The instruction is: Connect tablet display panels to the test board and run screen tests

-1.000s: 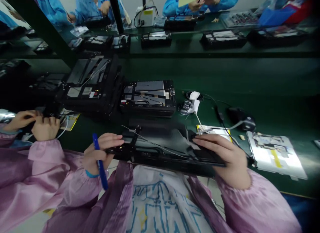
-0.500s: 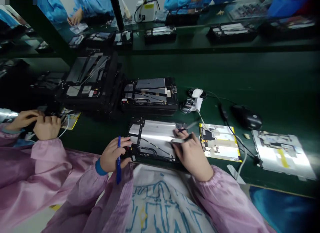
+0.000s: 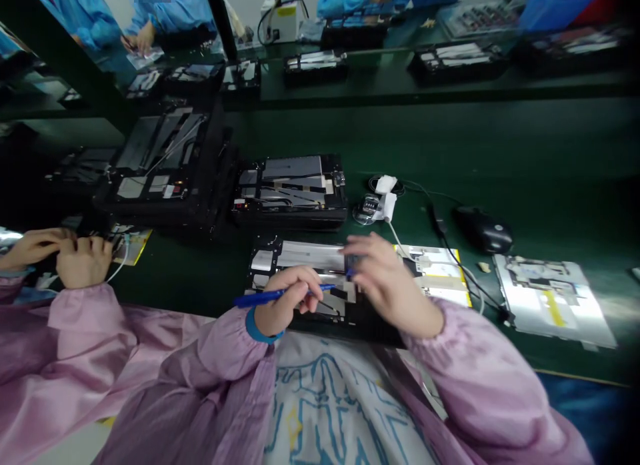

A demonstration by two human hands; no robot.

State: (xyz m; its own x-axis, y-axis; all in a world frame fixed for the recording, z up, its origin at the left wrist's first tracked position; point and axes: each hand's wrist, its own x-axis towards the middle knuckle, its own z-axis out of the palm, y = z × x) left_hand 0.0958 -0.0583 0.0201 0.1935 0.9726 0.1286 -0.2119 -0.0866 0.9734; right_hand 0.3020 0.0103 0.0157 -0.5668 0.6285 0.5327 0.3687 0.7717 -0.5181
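Observation:
In front of me lies an opened tablet (image 3: 305, 255), its silver battery and black flex cables showing. My left hand (image 3: 293, 295) is closed around a blue pen-like tool (image 3: 265, 297), held nearly level over the tablet with its tip pointing right. Over the tablet's right end is my right hand (image 3: 383, 282), fingers apart and slightly blurred. Its fingertips are close to the black and silver parts there; whether they touch is unclear. Both hands and the tool cover much of the tablet's lower and right parts.
Behind the tablet stand a stack of black trays with tablets (image 3: 287, 185) and a taller stack (image 3: 160, 158). To the right are a yellow-edged screen (image 3: 445, 272), a black mouse (image 3: 483, 230), cables and a silver panel (image 3: 555, 305). A co-worker's hands (image 3: 83, 258) work at the left.
My left hand has moved right from the tablet's left edge over its middle, swinging the blue tool from upright to nearly level. My right hand has lifted and its fingers have spread; the black strip has left it.

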